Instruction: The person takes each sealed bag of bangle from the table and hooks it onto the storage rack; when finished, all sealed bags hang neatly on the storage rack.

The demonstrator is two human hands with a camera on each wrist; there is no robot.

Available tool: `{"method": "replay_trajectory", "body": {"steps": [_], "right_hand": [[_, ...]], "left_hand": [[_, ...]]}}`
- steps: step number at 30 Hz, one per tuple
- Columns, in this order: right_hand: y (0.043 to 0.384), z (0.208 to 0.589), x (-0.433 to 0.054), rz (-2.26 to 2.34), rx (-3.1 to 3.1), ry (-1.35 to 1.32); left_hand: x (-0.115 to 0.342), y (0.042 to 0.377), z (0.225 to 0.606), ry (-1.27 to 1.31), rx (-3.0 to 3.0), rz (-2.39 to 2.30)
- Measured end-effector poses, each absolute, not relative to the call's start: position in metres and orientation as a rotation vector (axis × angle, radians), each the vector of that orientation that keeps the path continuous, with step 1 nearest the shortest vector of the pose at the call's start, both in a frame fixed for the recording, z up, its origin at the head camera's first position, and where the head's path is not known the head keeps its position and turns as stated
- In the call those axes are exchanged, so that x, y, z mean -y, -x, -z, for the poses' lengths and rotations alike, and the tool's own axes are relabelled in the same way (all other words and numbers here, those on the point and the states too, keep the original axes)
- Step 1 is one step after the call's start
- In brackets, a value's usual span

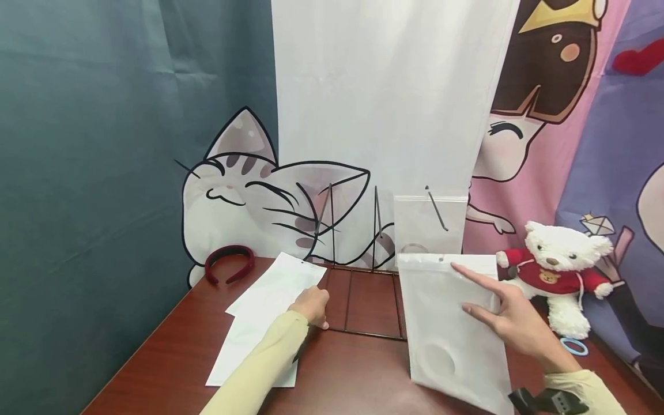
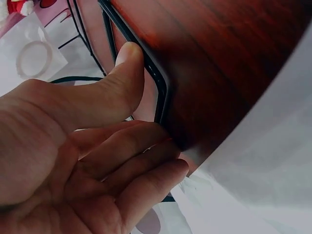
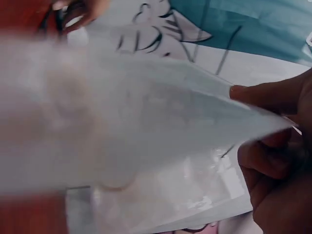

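Note:
My left hand point(image 1: 312, 306) grips the front left corner of a black wire rack point(image 1: 363, 334). In the left wrist view, its thumb lies on the rack's bar point(image 2: 157, 80) with the fingers curled at the other side. My right hand point(image 1: 521, 323) pinches the right edge of a whitish translucent zip bag point(image 1: 451, 317) near the top; the right wrist view shows that edge between its fingers. A round shape shows low in this bag, and a small hole near its top. Behind it, a clear bag point(image 1: 430, 222) with a ring-like thing inside hangs on a rack prong.
Flat white bags point(image 1: 259, 334) overlap on the brown table point(image 1: 155, 346) left of the rack. A dark red headband point(image 1: 229, 264) stands behind them. At the right sit a white teddy bear point(image 1: 557, 271) in a red top and a light blue ring point(image 1: 574, 346). Printed curtains hang behind.

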State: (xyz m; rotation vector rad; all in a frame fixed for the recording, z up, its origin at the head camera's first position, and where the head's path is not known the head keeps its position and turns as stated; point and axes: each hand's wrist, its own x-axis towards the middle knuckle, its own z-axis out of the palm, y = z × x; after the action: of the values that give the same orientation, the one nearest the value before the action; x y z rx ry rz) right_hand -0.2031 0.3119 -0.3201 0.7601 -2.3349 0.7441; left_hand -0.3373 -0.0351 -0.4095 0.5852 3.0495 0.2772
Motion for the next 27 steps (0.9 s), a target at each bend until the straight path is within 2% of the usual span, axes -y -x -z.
{"method": "replay_trajectory", "body": {"steps": [6, 15, 27], "right_hand": [[0.203, 0.306, -0.305, -0.76, 2.277, -0.643], [0.208, 0.295, -0.3, -0.823, 2.216, -0.658], [0.228, 0.298, -0.304, -0.873, 2.241, -0.53]], "left_hand": [[0.035, 0.335, 0.405, -0.561, -3.047, -0.291], [0.036, 0.34, 0.41, -0.528, -3.045, -0.297], [0.031, 0.337, 0.411, -0.53, -3.065, -0.24]]}}
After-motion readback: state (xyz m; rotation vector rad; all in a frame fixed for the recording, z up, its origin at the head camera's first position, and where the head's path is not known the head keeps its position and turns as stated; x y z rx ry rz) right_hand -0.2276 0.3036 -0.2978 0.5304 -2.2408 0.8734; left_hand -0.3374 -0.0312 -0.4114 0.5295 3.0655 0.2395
